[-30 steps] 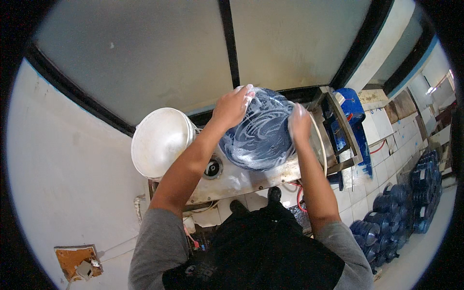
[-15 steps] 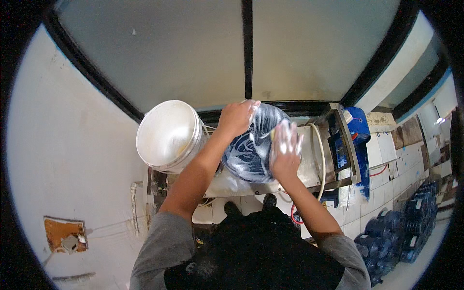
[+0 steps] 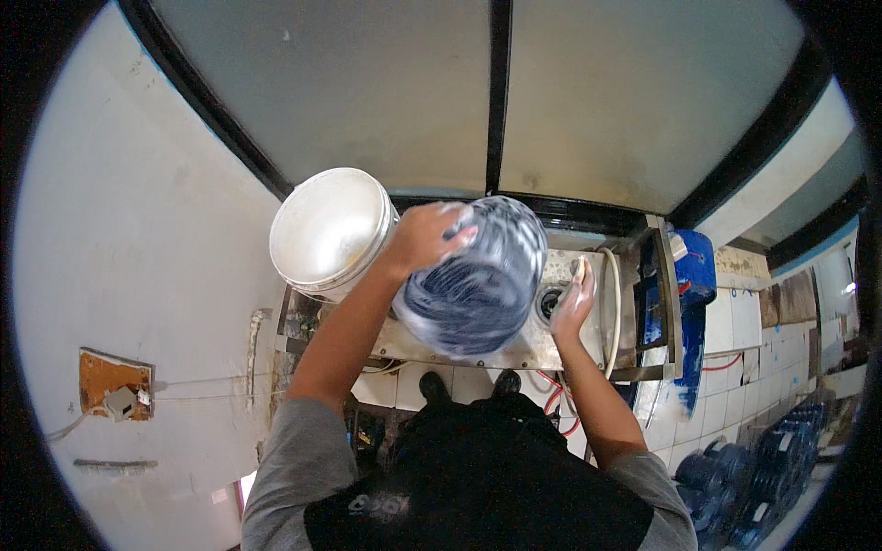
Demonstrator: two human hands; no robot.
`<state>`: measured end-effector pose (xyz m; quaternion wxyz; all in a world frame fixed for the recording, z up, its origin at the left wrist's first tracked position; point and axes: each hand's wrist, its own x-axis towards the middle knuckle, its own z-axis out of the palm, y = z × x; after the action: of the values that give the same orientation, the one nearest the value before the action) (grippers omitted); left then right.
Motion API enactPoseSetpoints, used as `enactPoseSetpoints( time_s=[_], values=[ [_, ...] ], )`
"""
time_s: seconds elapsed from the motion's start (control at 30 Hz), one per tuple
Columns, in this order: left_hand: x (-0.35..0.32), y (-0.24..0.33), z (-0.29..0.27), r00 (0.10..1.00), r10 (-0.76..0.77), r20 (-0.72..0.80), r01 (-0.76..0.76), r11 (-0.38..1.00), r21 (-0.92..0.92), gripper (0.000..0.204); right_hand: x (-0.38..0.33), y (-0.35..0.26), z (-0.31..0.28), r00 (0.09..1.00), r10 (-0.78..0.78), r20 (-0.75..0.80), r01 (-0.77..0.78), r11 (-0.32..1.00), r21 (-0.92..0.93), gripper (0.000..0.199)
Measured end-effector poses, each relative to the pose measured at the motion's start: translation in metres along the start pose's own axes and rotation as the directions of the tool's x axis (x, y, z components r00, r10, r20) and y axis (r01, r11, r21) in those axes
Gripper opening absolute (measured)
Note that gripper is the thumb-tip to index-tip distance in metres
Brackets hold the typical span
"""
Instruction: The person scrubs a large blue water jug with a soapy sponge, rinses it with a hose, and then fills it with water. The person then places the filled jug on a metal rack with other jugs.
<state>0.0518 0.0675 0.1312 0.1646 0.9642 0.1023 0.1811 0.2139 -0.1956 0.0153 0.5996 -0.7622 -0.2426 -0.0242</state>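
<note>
Water jug (image 3: 473, 308), cylindrical, translucent blue plastic streaked with white foam, is positioned over the stained metal table (image 3: 559, 266), right of a smooth, round-mouthed white plastic bucket (image 3: 326, 228). Left hand (image 3: 430, 239): fingers clamped on the jug's upper-left side. Right hand (image 3: 573, 308): foam-coated, apart from the jug; finger closure cannot be determined.

Metal bench (image 3: 533, 349), white bucket (image 3: 331, 230) on its left end, pale hose (image 3: 615, 312) along its right side, round black fitting (image 3: 550, 302) between
</note>
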Motion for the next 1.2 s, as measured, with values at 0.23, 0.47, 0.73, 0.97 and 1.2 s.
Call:
enactPoseSetpoints(
  time_s=[0.23, 0.47, 0.73, 0.97, 1.2],
  values=[
    [-0.092, -0.007, 0.021, 0.971, 0.071, -0.229, -0.108, 0.982, -0.154, 0.053, 0.076, 0.172, 0.008, 0.653, 0.688, 0.318, -0.745, 0.659, 0.102, 0.053],
    [-0.150, 0.060, 0.075, 0.476, -0.875, 0.088, 0.127, -0.031, -0.991, 0.079, 0.039, 0.159, 0.019, 0.269, 0.497, 0.825, -0.963, 0.141, 0.229, 0.074],
    [-0.130, 0.045, 0.090, 0.617, -0.787, -0.017, 0.370, 0.309, -0.876, 0.119, 0.046, 0.196, -0.008, 0.650, 0.531, 0.544, -0.759, 0.494, 0.424, 0.064],
    [-0.129, 0.013, 0.149, 0.720, -0.662, -0.211, 0.490, 0.699, -0.521, 0.112, 0.080, 0.047, 0.004, 0.999, 0.046, -0.022, -0.046, 0.998, -0.034, 0.018],
    [-0.138, 0.014, 0.146, 0.812, -0.569, -0.126, 0.438, 0.739, -0.512, 0.098, 0.018, -0.178, 0.169, 0.939, -0.338, -0.057, 0.323, 0.815, 0.482, 0.023]
  ],
)
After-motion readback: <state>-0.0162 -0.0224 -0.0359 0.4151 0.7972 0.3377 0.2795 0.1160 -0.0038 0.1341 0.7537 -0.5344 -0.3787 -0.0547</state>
